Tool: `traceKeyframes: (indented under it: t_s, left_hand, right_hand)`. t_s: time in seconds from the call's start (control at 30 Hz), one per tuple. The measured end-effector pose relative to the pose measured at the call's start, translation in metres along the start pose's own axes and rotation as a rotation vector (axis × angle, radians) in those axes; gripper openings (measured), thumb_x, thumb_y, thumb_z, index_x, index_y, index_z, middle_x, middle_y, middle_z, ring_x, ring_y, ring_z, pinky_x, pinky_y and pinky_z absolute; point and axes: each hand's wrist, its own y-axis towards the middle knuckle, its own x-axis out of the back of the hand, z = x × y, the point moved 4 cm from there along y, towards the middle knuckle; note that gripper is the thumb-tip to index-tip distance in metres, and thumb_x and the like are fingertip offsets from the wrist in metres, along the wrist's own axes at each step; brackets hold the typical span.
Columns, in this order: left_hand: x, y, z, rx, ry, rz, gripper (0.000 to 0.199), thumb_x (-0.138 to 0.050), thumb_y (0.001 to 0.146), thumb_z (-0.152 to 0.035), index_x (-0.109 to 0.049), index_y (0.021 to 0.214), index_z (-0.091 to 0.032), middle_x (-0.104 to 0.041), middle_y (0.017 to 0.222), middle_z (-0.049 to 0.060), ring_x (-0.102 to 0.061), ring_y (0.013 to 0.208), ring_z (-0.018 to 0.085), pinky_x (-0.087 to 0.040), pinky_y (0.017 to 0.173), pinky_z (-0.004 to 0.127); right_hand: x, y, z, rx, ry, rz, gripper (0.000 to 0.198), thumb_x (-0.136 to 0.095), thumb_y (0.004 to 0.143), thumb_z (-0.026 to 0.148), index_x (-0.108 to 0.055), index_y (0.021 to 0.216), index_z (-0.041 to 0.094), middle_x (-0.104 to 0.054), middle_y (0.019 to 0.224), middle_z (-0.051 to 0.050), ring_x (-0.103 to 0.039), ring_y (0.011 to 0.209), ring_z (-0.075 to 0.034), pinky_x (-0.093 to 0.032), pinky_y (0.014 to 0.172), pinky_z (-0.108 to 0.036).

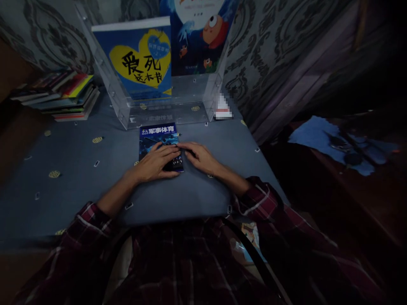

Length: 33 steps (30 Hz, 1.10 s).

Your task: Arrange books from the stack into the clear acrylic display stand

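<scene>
A small blue magazine (159,132) with white Chinese characters across its top lies on the table in front of me. My left hand (159,162) rests flat over its lower half, fingers stretched to the right and thumb apart, hiding much of the cover. At the magazine's right edge is my right hand (202,157), its index finger reaching the cover near my left fingertips. The right thumb and fingers are apart, with nothing seen between them. Just behind the magazine stands a clear acrylic book stand (165,113).
The stand holds a blue book with a yellow heart (140,63) and a book with orange fish (197,51). A stack of books (70,97) sits at the back left. The patterned grey tablecloth (79,169) covers the table. A blue cloth (318,133) lies off to the right.
</scene>
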Motion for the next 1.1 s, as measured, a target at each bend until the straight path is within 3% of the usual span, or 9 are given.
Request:
traceKeyframes:
  t_s: [0.27,0.6,0.7,0.87,1.0,1.1]
  left_hand:
    - [0.010,-0.004,-0.016,-0.096,0.006,-0.056,0.045,-0.052,0.105,-0.052,-0.067,0.134,-0.021,-0.069,0.135,0.010,-0.060,0.128,0.026,-0.047,0.108,0.045]
    - [0.004,-0.014,-0.049,0.035,0.239,-0.104,0.029,-0.046,0.108,-0.029,-0.074,0.114,-0.021,-0.074,0.110,0.008,-0.065,0.105,0.024,-0.056,0.094,0.041]
    - [0.002,-0.017,-0.059,0.028,0.284,-0.075,0.028,-0.047,0.106,-0.019,-0.072,0.119,-0.017,-0.074,0.116,0.011,-0.066,0.113,0.026,-0.057,0.095,0.040]
    - [-0.007,-0.030,-0.076,0.130,0.295,-0.034,0.045,-0.039,0.102,-0.011,-0.059,0.143,-0.012,-0.063,0.146,0.019,-0.056,0.139,0.033,-0.049,0.111,0.053]
    - [-0.014,-0.036,-0.086,0.249,0.267,-0.030,0.055,-0.038,0.100,-0.010,-0.051,0.153,-0.017,-0.056,0.156,0.016,-0.050,0.145,0.034,-0.044,0.116,0.058]
    - [-0.016,-0.034,-0.090,0.289,0.297,-0.032,0.056,-0.039,0.098,-0.009,-0.053,0.152,-0.018,-0.056,0.156,0.014,-0.051,0.145,0.033,-0.045,0.115,0.057]
  right_hand:
    - [0.001,-0.035,0.019,0.006,-0.016,0.034,0.045,-0.047,0.101,0.017,-0.063,0.141,0.028,-0.069,0.140,-0.007,-0.062,0.131,-0.025,-0.050,0.112,-0.052]
    - [-0.002,-0.062,0.040,0.034,-0.029,0.052,0.047,-0.048,0.101,0.015,-0.063,0.142,0.031,-0.070,0.138,-0.006,-0.062,0.132,-0.026,-0.050,0.111,-0.054]
    - [-0.002,-0.064,0.041,0.063,-0.048,0.048,0.045,-0.048,0.101,0.015,-0.065,0.140,0.029,-0.071,0.136,-0.008,-0.064,0.129,-0.025,-0.051,0.110,-0.054]
    - [-0.003,-0.065,0.043,0.141,-0.074,0.052,0.046,-0.049,0.099,0.014,-0.065,0.140,0.029,-0.073,0.132,-0.006,-0.063,0.130,-0.025,-0.052,0.109,-0.052]
    - [-0.003,-0.065,0.046,0.178,-0.148,0.044,0.046,-0.050,0.099,0.015,-0.064,0.141,0.026,-0.072,0.131,-0.009,-0.064,0.128,-0.026,-0.053,0.106,-0.050]
    - [-0.004,-0.065,0.047,0.177,-0.203,0.067,0.047,-0.050,0.098,0.015,-0.063,0.143,0.026,-0.072,0.131,-0.010,-0.064,0.127,-0.026,-0.054,0.104,-0.049]
